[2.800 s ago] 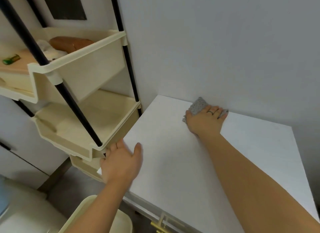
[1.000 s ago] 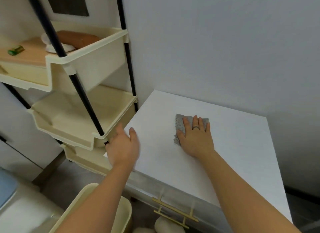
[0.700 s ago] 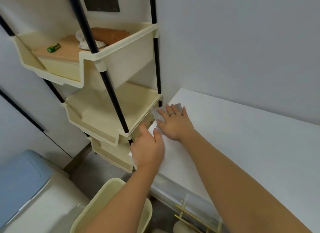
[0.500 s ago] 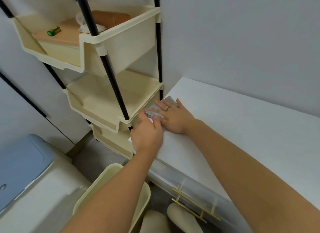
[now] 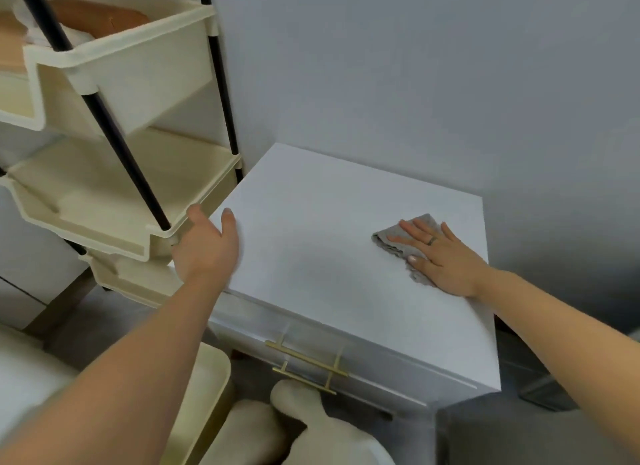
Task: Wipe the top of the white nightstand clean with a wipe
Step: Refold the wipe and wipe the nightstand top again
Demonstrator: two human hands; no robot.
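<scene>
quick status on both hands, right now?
Left hand: open, fingers relaxed, holding nothing, at the left edge of the white nightstand.
Right hand: open, flat, pressing the crumpled grey cloth wipe onto the nightstand top.

The nightstand (image 5: 322, 243) top looks matt white and finely grained, the wipe (image 5: 391, 243) a soft grey crumpled cloth, the drawer handles (image 5: 304, 359) brushed brass metal, and the rack's trays (image 5: 114, 201) smooth cream plastic on glossy black poles (image 5: 128, 159).

place: home, bedroom corner | signs: white nightstand (image 5: 346, 256), cream tiered storage rack (image 5: 131, 201), slippers (image 5: 304, 426)
</scene>
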